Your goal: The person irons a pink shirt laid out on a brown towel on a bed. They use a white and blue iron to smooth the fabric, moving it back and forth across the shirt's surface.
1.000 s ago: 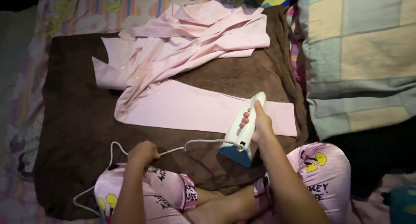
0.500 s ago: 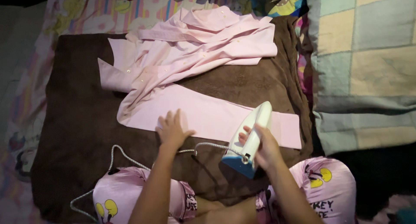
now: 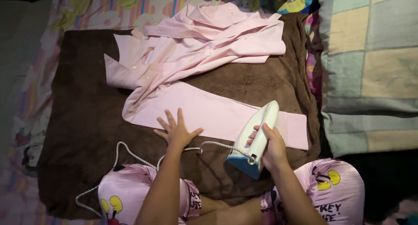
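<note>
1. While the left hand (image 3: 177, 131) lies flat with its fingers spread wide, palm down, it presses on the near edge of the pink shirt's sleeve (image 3: 204, 111), holding nothing.
2. Closed in a full grip, the right hand (image 3: 273, 147) wraps the handle of a white iron (image 3: 256, 135) with a blue heel; the iron's tip points away from the person and its sole sits on the sleeve near the cuff end.
3. A light braided cord (image 3: 130, 153) runs from the iron's heel, passes just under the left wrist, and loops down over the person's left knee.
4. The pink shirt (image 3: 204, 37) lies bunched in folds at the far side, buttons showing, with the one sleeve stretched out flat toward the right.
5. Where the iron's sole meets the cloth is hidden under its body, and the right hand's fingertips are tucked out of sight beneath the handle.
6. The cord's far end runs off the bottom edge, and the dim light makes the corners hard to read.
7. Everything rests on a dark brown towel (image 3: 78, 116) spread over a bedsheet with a pastel flower print (image 3: 100, 11).
8. A patchwork quilt (image 3: 370, 55) in pale green, yellow and grey squares lies to the right, and the person's knees in pink printed satin shorts (image 3: 126, 199) frame the near edge.
</note>
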